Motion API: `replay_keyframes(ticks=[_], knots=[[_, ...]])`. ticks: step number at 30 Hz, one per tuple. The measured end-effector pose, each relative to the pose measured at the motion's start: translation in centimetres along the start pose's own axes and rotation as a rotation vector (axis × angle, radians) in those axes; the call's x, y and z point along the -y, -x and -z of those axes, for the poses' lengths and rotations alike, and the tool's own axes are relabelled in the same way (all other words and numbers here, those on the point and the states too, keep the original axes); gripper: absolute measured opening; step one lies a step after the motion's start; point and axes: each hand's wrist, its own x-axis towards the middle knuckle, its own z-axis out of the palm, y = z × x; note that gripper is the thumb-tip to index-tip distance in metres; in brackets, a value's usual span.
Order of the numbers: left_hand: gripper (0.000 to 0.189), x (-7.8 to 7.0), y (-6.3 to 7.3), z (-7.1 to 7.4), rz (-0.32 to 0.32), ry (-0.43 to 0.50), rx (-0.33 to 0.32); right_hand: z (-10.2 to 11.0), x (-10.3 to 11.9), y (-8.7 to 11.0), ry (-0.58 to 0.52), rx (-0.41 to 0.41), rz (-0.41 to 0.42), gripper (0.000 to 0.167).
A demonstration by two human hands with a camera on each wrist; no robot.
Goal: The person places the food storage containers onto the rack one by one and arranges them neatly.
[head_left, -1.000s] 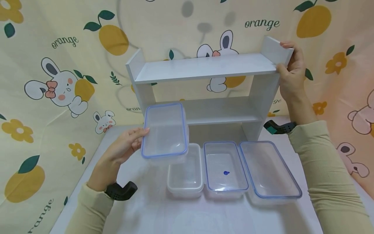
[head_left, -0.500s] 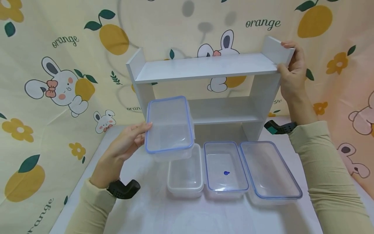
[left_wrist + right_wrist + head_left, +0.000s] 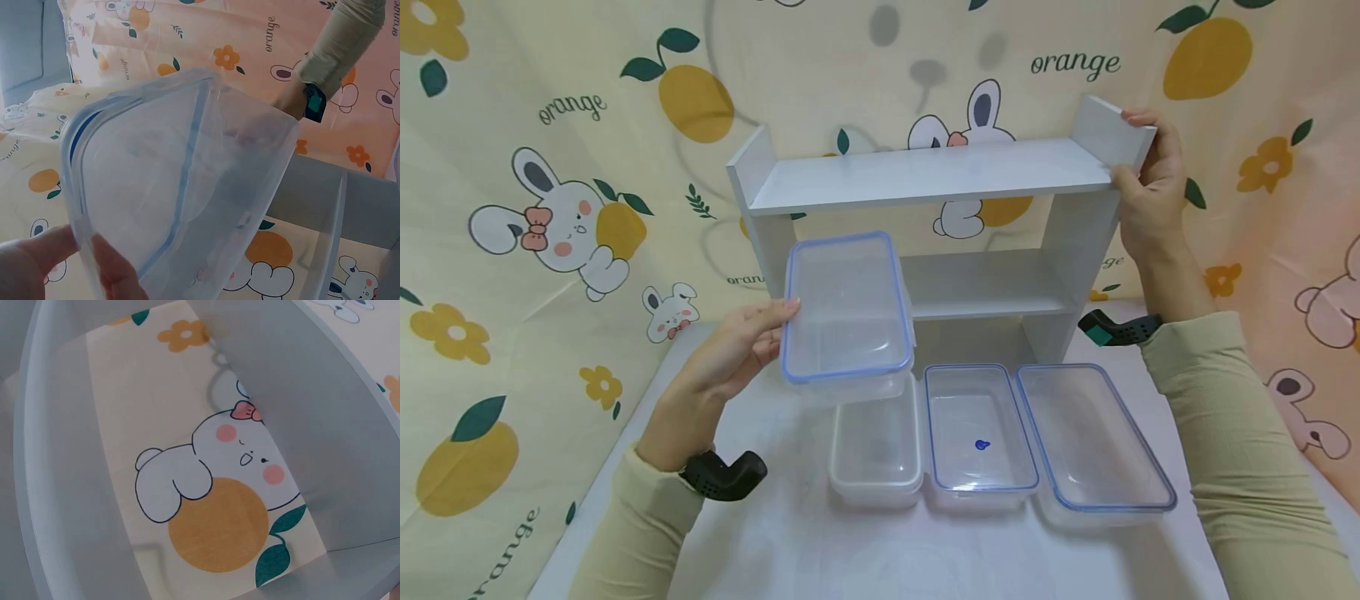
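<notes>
Here, pinched between the thumb and fingers of the left hand (image 3: 713, 367), a blue-rimmed container (image 3: 846, 308), clear-walled and gripped at the left side of its rim. Raised above the table (image 3: 775, 550), tilted with its top toward the head camera, in front of the left part of a white shelf unit (image 3: 925, 172). Below, with its far end hidden by the raised one, a pale-rimmed container (image 3: 876, 446), resting on the table, leftmost in a row of three. Next along, toward the table's right edge, a middle container (image 3: 966, 408) showing a small blue mark (image 3: 982, 445), then, just beside, a wide container (image 3: 1090, 442), both edged in blue. Behind the row, toward the table's far edge, the upright shelf unit, with the right hand (image 3: 1152, 196) gripping its upper right end, thumb at the front. Beyond, a cream cloth (image 3: 820, 87) with a fruit-and-rabbit print.
</notes>
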Motion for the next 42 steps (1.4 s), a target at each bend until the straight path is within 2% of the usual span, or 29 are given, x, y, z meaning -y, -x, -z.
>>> replay_keyframes(ticks=[10, 20, 27, 32, 42], knots=[[0.021, -1.2, -0.2, -0.6, -0.052, 0.004, 0.031, 0.0, 0.0, 0.0, 0.001, 0.011, 0.005, 0.047], [0.018, -2.5, -0.5, -1.3, -0.059, 0.025, -0.012, 0.1, 0.0, 0.0, 0.008, 0.009, 0.009, 0.048], [0.019, -3.1, -0.9, -1.5, -0.082, 0.028, -0.004, 0.1, 0.0, 0.0, 0.01, 0.008, 0.015, 0.048], [0.019, -3.6, -1.2, -1.8, -0.085, 0.034, -0.021, 0.1, -0.1, 0.1, 0.022, 0.011, 0.017, 0.048], [0.033, -4.7, -2.1, -2.7, -0.106, 0.103, -0.042, 0.1, 0.0, 0.1, 0.027, 0.006, 0.022, 0.047]])
